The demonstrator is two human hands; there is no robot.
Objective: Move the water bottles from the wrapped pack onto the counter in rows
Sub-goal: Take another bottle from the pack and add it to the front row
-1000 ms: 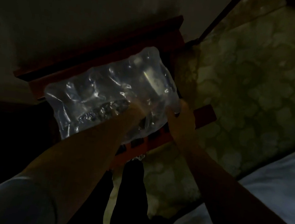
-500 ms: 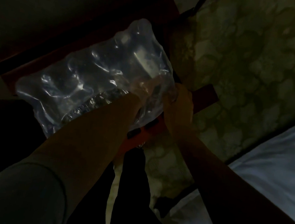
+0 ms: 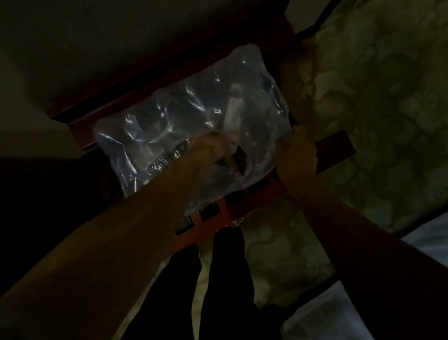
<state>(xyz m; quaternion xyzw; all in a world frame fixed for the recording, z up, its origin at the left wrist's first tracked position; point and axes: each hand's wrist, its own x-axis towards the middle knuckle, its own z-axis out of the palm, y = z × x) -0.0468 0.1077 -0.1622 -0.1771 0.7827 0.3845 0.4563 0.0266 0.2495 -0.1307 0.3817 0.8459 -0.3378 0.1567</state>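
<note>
Fingers of left hand point(image 3: 208, 151) dig into wrapped pack point(image 3: 192, 120), grip unclear; right hand point(image 3: 298, 153) clamps its edge. 0 bottles out yet, all rows left.

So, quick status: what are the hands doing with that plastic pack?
Left hand dug into the wrapped pack, fingers hidden. Right hand gripping its right edge. Pack on red stand. No bottles out. Very dim.

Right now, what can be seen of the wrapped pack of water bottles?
The wrapped pack is a bulging bundle in clear, glossy plastic film, with dim bottle shapes inside; their number cannot be told. It lies slanted on a reddish wooden piece of furniture. The left hand presses into the near side of the film; the right hand grips the pack's right corner.
</note>
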